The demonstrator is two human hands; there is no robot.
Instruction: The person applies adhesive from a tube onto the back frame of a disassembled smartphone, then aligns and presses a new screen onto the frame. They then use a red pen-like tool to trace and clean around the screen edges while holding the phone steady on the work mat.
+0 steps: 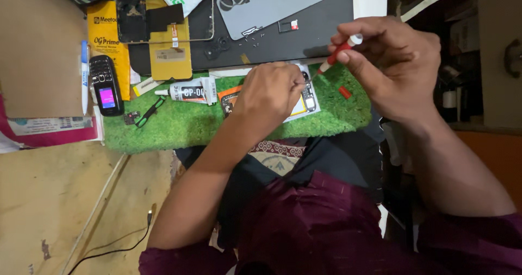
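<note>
While looking down from the head camera, I am seeing the dark lap and maroon sleeves nearest, then both of my hands working over the green artificial-grass mat [179, 125].

My left hand [269, 93] is curling palm-down, pressing on a small flat phone part with a white and orange backing [309, 98]; whether its fingertips are pinching anything I cannot tell. My right hand [394, 63] is pinching a slim red-and-white precision screwdriver [340, 51] between thumb and fingers, its tip angling down to the part just beside the left knuckles.

I am judging the screwdriver as light, stiff and thin, liable to roll in the fingers; the mid-shaft is the sound place to grip, with a fingertip steadying the white cap. The part under the left hand is looking thin and fragile, best held by its edges.

Further along the mat, a white glue tube with a dark label [187, 91] is lying on its side, with green-handled tweezers [149, 112] near it. A small black keypad phone with a lit screen [106, 84] is resting at the mat's left edge. Beyond, on the black work mat [337, 14], an opened smartphone frame with a yellow interior [163, 35] and a grey smartphone back cover [272, 5] are lying apart, loose screws scattered between them.
</note>
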